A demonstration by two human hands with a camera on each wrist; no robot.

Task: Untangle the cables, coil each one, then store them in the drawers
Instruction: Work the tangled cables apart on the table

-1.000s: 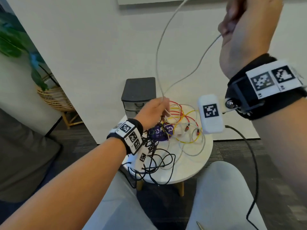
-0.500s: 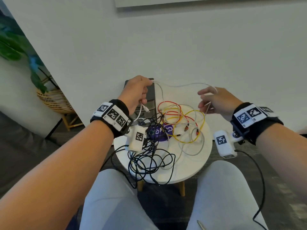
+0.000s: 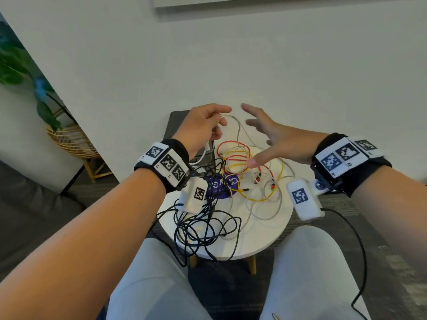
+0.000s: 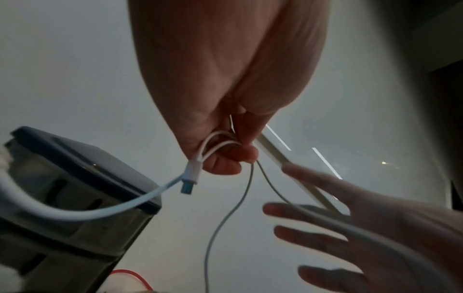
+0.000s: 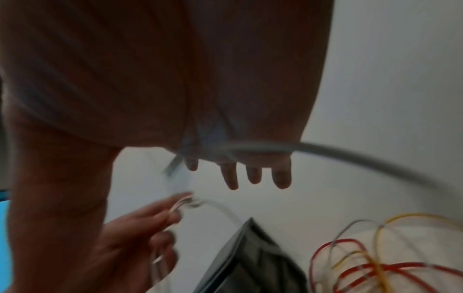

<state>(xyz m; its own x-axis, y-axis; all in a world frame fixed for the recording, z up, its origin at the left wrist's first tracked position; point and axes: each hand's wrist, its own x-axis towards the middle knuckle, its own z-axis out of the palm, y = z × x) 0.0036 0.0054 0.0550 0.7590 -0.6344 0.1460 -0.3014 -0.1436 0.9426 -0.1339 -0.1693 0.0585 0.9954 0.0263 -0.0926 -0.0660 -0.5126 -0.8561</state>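
My left hand [image 3: 208, 128] hovers above the table's far edge and pinches a few short loops of the white cable [image 4: 220, 144]; its USB plug [image 4: 191, 175] dangles below the fingers. The cable's free length [image 3: 240, 132] drops toward the table. My right hand [image 3: 261, 137] is close beside it with fingers straight and spread; the cable [image 5: 325, 153] lies across its palm. Red and yellow wires [image 3: 233, 158] and a black tangle [image 3: 205, 227] lie on the round white table [image 3: 265, 241]. The dark grey drawer unit [image 3: 173, 128] stands behind my left hand.
A purple disc [image 3: 221, 184] sits mid-table under the wires, and a grey cable [image 3: 265, 213] loops at the right. Black cable hangs over the table's front edge above my knees. A wicker plant stand [image 3: 69, 142] is at the far left by the wall.
My right hand came down from high above the table, drew in next to my left hand and spread its fingers. My left hand rose slightly and keeps the gathered white cable.
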